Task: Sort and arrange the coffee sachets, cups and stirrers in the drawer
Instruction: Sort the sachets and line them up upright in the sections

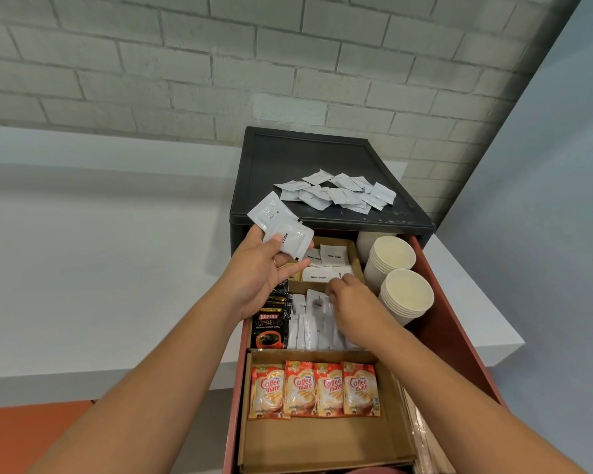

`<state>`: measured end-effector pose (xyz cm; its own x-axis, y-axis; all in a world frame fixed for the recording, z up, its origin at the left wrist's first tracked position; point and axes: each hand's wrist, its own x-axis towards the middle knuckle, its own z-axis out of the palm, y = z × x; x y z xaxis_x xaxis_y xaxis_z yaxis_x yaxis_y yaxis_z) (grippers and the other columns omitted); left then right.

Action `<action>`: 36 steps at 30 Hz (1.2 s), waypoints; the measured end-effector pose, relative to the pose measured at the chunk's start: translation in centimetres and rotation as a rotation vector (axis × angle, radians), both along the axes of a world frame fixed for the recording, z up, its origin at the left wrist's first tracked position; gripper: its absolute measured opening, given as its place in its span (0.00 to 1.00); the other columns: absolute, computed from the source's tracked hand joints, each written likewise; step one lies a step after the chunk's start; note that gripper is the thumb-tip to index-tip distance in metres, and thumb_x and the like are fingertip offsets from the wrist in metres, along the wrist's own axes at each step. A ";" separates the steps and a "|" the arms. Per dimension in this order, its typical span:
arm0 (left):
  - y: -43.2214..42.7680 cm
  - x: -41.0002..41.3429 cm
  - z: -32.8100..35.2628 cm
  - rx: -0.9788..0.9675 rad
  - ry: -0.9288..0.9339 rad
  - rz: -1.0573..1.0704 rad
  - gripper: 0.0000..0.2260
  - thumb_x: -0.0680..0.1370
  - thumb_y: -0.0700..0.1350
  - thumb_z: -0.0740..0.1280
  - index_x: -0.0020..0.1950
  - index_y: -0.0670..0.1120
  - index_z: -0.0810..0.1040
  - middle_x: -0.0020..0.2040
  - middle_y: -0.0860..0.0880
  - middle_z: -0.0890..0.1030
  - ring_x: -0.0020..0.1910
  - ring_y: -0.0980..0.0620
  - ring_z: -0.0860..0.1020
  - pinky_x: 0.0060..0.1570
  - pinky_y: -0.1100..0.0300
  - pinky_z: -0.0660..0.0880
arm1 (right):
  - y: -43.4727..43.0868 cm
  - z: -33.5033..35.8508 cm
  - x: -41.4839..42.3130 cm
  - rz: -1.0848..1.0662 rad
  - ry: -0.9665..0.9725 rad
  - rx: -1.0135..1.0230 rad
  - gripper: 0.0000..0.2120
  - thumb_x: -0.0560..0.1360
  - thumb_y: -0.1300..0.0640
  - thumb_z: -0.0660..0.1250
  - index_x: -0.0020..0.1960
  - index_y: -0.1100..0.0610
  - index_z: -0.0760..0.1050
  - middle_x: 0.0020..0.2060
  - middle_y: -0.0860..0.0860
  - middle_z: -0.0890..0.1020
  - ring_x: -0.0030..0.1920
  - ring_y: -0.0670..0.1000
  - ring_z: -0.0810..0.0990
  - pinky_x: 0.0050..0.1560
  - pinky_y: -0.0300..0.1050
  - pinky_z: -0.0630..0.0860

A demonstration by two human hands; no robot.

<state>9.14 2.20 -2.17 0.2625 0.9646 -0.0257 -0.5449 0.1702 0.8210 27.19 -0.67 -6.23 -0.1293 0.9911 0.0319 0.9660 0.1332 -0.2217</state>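
Gripping two coffee sachets (281,227) in our left hand (257,268) above the drawer (452,319), we should slot them upright into its middle row (308,328), where our right hand (350,302) reaches, its hold unclear.

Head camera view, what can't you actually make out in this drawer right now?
All in the head view:
- Right hand: its fingertips are buried among the white sachets, so whether it pinches one is unclear.
- Left hand, holding two coffee sachets: covers the compartment below.
- Loose sachets on the cabinet top: print too small to read.
- Stirrers: blurred, cut by the bottom edge.
- Rear cup stack: mostly hidden behind the front cup stacks.
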 end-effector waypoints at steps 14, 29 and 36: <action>0.0 -0.1 0.0 0.003 0.005 -0.003 0.18 0.84 0.38 0.56 0.71 0.55 0.65 0.61 0.49 0.79 0.55 0.47 0.83 0.48 0.52 0.82 | -0.3 0.3 0.7 0.049 -0.221 -0.237 0.17 0.78 0.65 0.61 0.66 0.59 0.72 0.65 0.57 0.69 0.60 0.58 0.74 0.60 0.48 0.74; -0.7 0.2 0.8 0.025 0.115 -0.052 0.10 0.85 0.43 0.57 0.64 0.50 0.73 0.56 0.44 0.84 0.54 0.44 0.84 0.44 0.52 0.83 | 0.6 6.9 -2.8 -0.051 0.771 0.232 0.14 0.73 0.59 0.73 0.55 0.49 0.74 0.38 0.44 0.77 0.37 0.42 0.75 0.39 0.31 0.72; -0.6 0.3 0.6 0.059 0.190 -0.066 0.13 0.86 0.44 0.53 0.67 0.52 0.72 0.60 0.47 0.83 0.57 0.48 0.83 0.48 0.51 0.82 | 0.1 7.1 -1.2 -0.113 0.971 0.307 0.06 0.77 0.60 0.67 0.45 0.50 0.76 0.42 0.50 0.80 0.43 0.49 0.79 0.43 0.40 0.79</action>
<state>9.48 1.56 -1.54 0.3208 0.9468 -0.0250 -0.3687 0.1491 0.9175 25.97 -0.54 0.87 0.1813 0.9271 0.3279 0.3979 0.2358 -0.8866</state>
